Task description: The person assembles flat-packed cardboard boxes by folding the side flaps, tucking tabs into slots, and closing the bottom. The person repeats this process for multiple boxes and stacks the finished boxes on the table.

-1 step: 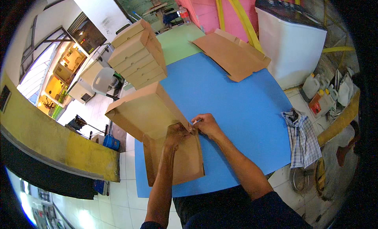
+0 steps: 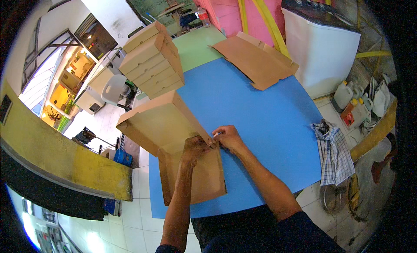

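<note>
An open brown cardboard box (image 2: 203,179) rests on the blue tabletop with its lid raised toward the far left. Inside it, my left hand (image 2: 195,148) is closed at the right-hand wall, near the corner where lid and base meet. My right hand (image 2: 229,138) is at the same corner from outside, its fingers pinched around a small, thin, pale tool (image 2: 216,134) whose kind I cannot make out. The fingertips of both hands nearly meet at the cardboard edge, and my fingers partly hide that spot.
Stacked closed cardboard boxes (image 2: 152,64) stand at the far left of the blue table (image 2: 269,135). A flattened cardboard piece (image 2: 256,61) lies at the back. A checked cloth (image 2: 333,153) hangs over the right edge. Behind are a white washing machine (image 2: 319,48) and several jugs (image 2: 354,105).
</note>
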